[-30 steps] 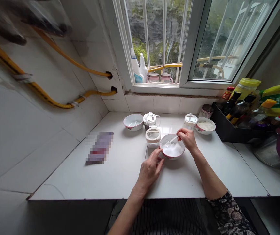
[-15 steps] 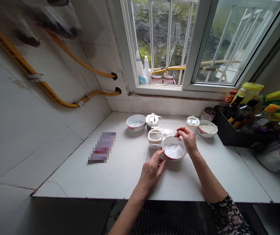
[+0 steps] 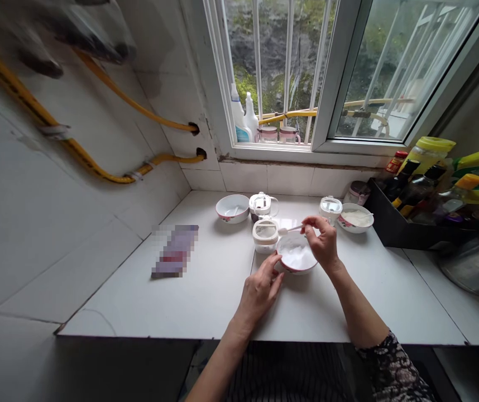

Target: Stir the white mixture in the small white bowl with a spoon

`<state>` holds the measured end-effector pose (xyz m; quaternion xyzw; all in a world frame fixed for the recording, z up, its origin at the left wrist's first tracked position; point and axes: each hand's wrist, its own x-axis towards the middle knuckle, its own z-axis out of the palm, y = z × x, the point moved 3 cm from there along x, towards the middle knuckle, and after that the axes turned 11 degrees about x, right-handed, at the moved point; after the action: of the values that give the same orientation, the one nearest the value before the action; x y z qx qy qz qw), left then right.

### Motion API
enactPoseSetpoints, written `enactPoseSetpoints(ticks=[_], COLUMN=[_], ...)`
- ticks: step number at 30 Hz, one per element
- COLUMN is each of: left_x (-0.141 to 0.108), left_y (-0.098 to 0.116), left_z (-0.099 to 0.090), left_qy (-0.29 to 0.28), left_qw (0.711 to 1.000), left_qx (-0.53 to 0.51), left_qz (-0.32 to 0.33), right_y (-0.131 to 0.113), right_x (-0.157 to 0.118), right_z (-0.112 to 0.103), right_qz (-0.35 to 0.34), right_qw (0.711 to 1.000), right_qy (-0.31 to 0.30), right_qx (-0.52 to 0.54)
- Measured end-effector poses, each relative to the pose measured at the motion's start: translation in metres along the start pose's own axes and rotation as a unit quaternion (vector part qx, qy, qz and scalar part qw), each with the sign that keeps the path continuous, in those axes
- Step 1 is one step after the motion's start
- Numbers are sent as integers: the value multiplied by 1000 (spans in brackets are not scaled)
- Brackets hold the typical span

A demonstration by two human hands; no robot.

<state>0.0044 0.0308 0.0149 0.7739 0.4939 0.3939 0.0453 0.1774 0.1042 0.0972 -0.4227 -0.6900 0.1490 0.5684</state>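
My left hand (image 3: 259, 289) grips the near left side of a white bowl (image 3: 300, 271) with a red rim and floral pattern. White powder or grains lie inside the bowl. My right hand (image 3: 322, 241) pinches the handle of a small white spoon (image 3: 290, 229). The spoon is over the bowl's far edge, its head pointing left towards a clear, lidded seasoning jar (image 3: 265, 237) that stands close beside the bowl.
Behind are a second seasoning jar (image 3: 260, 207) and a white bowl (image 3: 231, 209) with a spoon in it. To the right stand another jar (image 3: 330, 209), a bowl of pale powder (image 3: 355, 218) and a black box (image 3: 398, 226) of bottles. A blurred packet (image 3: 176, 251) lies left.
My right hand has lifted slightly, and the spoon's handle now shows more plainly above the bowl's far rim. My left hand keeps its hold on the bowl.
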Motion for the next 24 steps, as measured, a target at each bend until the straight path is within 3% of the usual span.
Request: enactPoseSetpoints(ticks=[4, 13, 19, 24], left_x=[0, -1, -1, 0], left_y=[0, -2, -1, 1], left_z=[-1, -1, -1, -3], left_qy=[-8, -12, -13, -8], left_qw=[1000, 1000, 1000, 1000], left_qx=[6, -4, -10, 10], left_qz=[-7, -17, -18, -9], right_y=[15, 17, 26, 33], right_x=[0, -5, -4, -2], right_z=[-4, 12, 8, 4], right_qz=[62, 77, 212, 266], right_qw=[997, 992, 967, 946], right_qy=[-31, -98, -81, -44], right_qx=[-30, -12, 113, 178])
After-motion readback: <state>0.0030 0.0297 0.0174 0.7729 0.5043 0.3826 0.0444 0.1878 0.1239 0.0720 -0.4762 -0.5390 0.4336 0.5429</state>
